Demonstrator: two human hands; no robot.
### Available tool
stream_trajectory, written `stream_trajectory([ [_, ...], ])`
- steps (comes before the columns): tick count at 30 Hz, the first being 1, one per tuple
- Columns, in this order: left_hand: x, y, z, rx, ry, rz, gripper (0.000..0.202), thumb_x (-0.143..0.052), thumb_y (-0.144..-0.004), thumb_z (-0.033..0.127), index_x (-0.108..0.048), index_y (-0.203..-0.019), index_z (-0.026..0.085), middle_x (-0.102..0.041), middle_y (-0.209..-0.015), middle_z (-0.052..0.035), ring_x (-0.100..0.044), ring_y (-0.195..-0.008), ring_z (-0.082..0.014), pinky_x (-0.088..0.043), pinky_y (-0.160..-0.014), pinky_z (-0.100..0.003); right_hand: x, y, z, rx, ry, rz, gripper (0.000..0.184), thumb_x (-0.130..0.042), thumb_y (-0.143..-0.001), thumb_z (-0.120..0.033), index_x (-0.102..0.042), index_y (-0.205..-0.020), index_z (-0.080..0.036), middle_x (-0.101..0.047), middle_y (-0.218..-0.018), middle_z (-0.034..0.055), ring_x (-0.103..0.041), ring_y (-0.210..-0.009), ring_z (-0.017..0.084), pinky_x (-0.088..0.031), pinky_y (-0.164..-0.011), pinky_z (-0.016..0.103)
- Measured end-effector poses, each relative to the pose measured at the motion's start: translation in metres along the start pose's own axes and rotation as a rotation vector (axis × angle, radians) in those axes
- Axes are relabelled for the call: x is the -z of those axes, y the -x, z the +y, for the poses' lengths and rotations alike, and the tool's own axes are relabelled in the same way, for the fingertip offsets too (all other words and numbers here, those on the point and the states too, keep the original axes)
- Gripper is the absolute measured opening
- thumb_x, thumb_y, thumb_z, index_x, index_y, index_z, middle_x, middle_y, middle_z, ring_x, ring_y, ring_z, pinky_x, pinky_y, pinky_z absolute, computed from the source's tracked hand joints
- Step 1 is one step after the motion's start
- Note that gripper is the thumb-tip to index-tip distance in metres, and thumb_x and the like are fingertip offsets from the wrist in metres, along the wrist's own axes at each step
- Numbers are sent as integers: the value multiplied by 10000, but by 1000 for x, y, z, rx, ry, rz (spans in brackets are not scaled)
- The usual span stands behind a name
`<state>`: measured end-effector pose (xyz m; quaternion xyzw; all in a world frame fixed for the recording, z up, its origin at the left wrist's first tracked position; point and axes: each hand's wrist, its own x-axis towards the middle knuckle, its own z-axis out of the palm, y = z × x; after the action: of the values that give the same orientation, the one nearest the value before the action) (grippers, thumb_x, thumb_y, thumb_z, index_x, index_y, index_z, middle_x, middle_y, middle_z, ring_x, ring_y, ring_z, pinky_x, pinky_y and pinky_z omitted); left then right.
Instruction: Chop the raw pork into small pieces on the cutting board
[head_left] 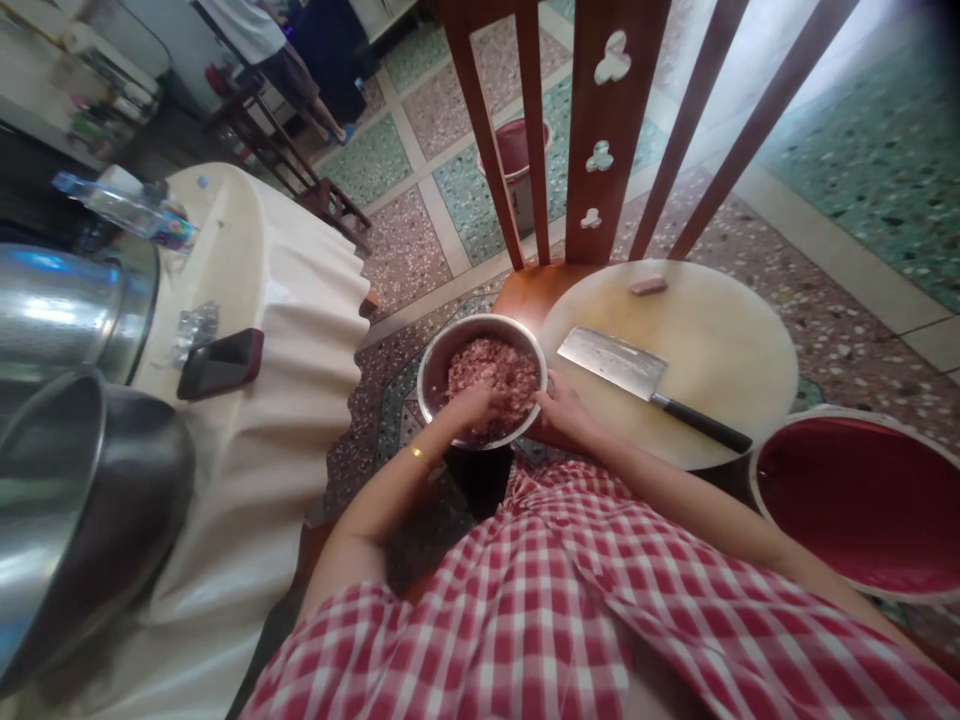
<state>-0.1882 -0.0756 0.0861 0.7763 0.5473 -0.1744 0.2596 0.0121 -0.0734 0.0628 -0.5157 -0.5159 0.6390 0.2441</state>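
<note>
A metal bowl (437, 362) of pink minced meat (496, 372) sits on the seat of a wooden chair (609, 120). My left hand (474, 407) is down in the meat at the bowl's near side, its fingers buried and blurred. My right hand (564, 408) rests on the bowl's right rim, fingers curled against it. Beside the bowl lies a round pale cutting board (720, 340) with a cleaver (645, 380) flat on it and a small pink scrap (648, 286) at its far edge.
A red basin (862, 500) stands at the right. On the left, a cloth-covered table (292, 300) holds a dark phone (221, 364), a water bottle (120, 208) and shiny steel pots (67, 480). A red bucket (519, 165) stands behind the chair; a person stands far off.
</note>
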Motion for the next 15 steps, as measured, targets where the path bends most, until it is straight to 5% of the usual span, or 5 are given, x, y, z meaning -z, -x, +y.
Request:
stream_trajectory([
  [4, 23, -9, -25, 189, 29, 178, 395, -437, -872, 342, -507, -1254, 271, -508, -1312, -48, -517, -1162, -216, -377, -1001, -307, 1, 1, -1, -5, 8, -1, 321, -432, -756, -206, -477, -1074, -205, -476, -424, -88, -509, -372, 141, -415, -397, 240],
  [8, 15, -49, -25, 329, 67, 269, 496, -382, -892, 343, -394, -1340, 129, -497, -1311, -140, -494, -1184, -229, -362, -1009, -321, 0, -1, 1, 1, 16, -6, 329, -426, -759, -211, -475, -1084, -204, -461, -408, -97, -495, -352, 137, -397, -372, 229],
  [11, -6, -55, -2, 144, 49, 237, 437, -366, -896, 325, -464, -1293, 170, -494, -1324, -108, -452, -1223, -223, -319, -1047, -341, 1, 0, -1, 8, 30, 9, 306, -419, -749, -187, -488, -1046, -199, -472, -415, -97, -500, -358, 128, -407, -388, 223],
  [15, -21, -19, 12, -115, -19, 183, 378, -458, -857, 332, -542, -1222, 284, -328, -1454, -28, -248, -1355, -259, -194, -1114, -437, 2, 1, -2, 12, 43, 19, 312, -421, -747, -181, -489, -1051, -189, -484, -410, -92, -512, -364, 134, -413, -397, 224],
])
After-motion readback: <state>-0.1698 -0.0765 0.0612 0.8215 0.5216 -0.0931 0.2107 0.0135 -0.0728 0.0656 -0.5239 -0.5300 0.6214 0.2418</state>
